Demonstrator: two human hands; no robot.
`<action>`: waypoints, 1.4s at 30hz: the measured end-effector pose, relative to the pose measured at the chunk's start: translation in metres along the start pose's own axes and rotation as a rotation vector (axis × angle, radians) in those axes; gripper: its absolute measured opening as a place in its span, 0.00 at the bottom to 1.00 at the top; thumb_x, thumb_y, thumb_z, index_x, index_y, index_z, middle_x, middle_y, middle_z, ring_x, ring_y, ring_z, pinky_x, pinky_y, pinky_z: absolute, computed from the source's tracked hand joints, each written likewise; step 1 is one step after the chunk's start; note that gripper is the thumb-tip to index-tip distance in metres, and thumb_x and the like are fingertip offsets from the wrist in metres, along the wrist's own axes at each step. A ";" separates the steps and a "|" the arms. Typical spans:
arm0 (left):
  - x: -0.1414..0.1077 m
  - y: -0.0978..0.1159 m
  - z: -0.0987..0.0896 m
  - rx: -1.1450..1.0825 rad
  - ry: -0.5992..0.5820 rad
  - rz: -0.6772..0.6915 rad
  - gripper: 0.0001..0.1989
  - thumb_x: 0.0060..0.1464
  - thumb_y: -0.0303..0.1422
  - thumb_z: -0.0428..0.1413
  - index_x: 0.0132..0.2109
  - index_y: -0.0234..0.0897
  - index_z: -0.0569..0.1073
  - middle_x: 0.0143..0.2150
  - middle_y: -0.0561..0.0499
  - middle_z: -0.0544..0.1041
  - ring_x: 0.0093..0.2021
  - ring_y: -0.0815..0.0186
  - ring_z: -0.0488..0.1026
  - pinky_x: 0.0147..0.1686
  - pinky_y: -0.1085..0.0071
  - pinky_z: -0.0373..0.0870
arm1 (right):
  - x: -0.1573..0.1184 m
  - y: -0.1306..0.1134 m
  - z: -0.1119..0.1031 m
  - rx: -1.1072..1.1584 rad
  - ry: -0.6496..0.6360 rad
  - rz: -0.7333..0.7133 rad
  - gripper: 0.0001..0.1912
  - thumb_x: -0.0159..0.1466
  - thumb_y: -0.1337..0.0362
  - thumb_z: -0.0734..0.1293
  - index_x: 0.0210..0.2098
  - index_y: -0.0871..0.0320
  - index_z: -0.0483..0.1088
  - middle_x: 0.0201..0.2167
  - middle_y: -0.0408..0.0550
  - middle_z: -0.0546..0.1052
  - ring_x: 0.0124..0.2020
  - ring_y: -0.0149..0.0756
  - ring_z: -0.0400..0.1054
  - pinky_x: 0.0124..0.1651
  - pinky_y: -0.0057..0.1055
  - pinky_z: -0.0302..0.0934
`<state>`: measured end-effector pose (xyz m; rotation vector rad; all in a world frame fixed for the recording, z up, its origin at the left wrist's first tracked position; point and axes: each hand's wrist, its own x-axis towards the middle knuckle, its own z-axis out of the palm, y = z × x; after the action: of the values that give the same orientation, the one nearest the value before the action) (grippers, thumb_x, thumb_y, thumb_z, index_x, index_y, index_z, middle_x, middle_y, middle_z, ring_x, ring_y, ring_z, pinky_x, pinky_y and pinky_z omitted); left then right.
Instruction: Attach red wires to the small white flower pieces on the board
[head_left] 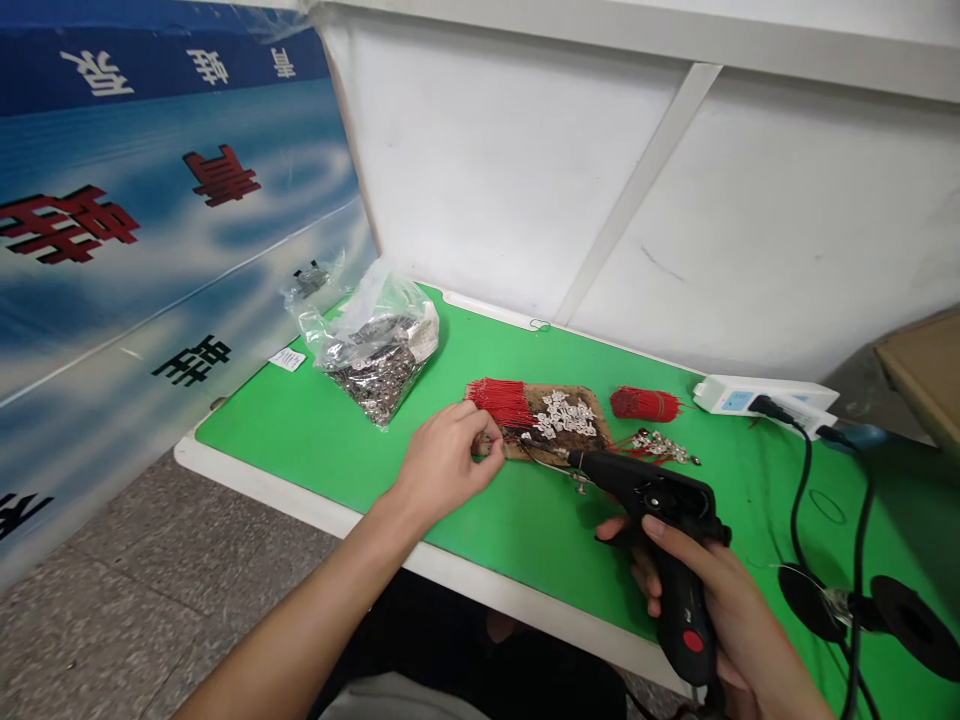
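Observation:
My right hand [705, 590] is wrapped around the grip of a black soldering gun [660, 510], which has a red button low on its handle. The gun's tip points left, over the near edge of a brown board [581, 445]. Just left of that tip, my left hand [454, 450] is closed in a pinch on what looks like a thin red wire, mostly hidden by the fingers. A row of cut red wires [501, 402] lies on the board's left part. Small silvery metal tabs [562, 414] are scattered on its right part.
A clear bag of metal parts [379, 365] sits at the back left. Right of the board lie a bundle of red wires [645, 404] and wires with tabs attached [664, 446]. A white power strip [765, 400], black cables [802, 500] and a solder spool [810, 602] occupy the right.

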<state>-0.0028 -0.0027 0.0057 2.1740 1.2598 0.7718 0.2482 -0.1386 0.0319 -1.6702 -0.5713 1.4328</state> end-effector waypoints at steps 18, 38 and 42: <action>0.000 -0.003 0.001 0.024 -0.019 -0.011 0.04 0.60 0.33 0.56 0.37 0.38 0.74 0.37 0.54 0.72 0.37 0.67 0.67 0.35 0.70 0.60 | 0.012 0.007 -0.005 0.138 -0.017 -0.010 0.33 0.55 0.48 0.78 0.53 0.64 0.77 0.46 0.60 0.79 0.21 0.27 0.58 0.19 0.26 0.61; -0.001 -0.004 0.003 0.038 -0.012 -0.004 0.05 0.59 0.33 0.55 0.36 0.39 0.74 0.36 0.53 0.72 0.37 0.67 0.68 0.37 0.69 0.60 | 0.001 0.024 -0.015 0.618 0.064 -0.198 0.24 0.52 0.56 0.78 0.45 0.62 0.81 0.36 0.58 0.77 0.21 0.28 0.54 0.17 0.26 0.56; 0.000 -0.005 0.003 0.024 -0.017 -0.012 0.05 0.59 0.33 0.55 0.36 0.39 0.74 0.35 0.53 0.72 0.36 0.67 0.68 0.36 0.69 0.59 | 0.003 0.026 -0.014 0.650 0.069 -0.220 0.24 0.52 0.56 0.78 0.45 0.63 0.81 0.37 0.59 0.78 0.21 0.28 0.54 0.18 0.27 0.56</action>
<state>-0.0043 -0.0009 0.0002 2.1859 1.2783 0.7354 0.2576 -0.1547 0.0088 -1.0967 -0.2019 1.2203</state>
